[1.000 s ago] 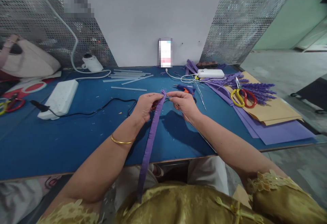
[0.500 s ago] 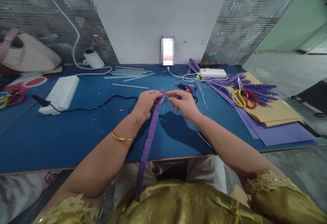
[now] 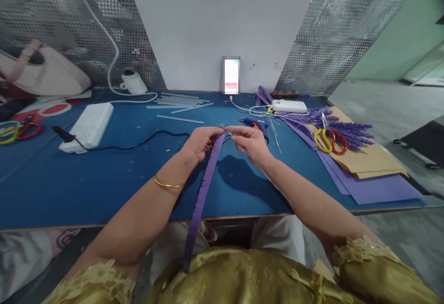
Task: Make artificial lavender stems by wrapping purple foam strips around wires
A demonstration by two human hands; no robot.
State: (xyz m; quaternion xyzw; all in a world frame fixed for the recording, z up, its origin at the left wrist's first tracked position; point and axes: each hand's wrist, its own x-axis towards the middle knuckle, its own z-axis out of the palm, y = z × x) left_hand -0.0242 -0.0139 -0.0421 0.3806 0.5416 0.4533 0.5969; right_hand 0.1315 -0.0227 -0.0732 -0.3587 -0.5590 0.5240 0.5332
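One long, narrow purple strip point(image 3: 204, 188) slants down from two hands; fine crosswise creases mark its length, and its lower part looks darker. Its upper end, small and gathered, is above the middle of the blue table point(image 3: 132, 184); its lower end hangs past the table's near edge, against a gold garment point(image 3: 243, 276). The left hand point(image 3: 203, 141) grips the upper end between thumb and forefinger, its other fingers curled beneath. The right hand point(image 3: 252, 144) pinches a thin pale wire point(image 3: 274, 184) just beside the strip's tip; whether wire and strip touch is too small to tell. Both arms reach over the near edge and converge, the left wrist bearing a gold bangle point(image 3: 169, 184). Beyond the right hand lies a blue glue gun point(image 3: 255, 123); purple flower sprigs point(image 3: 357, 133) and scissors point(image 3: 338, 141) lie toward the table's right edge.
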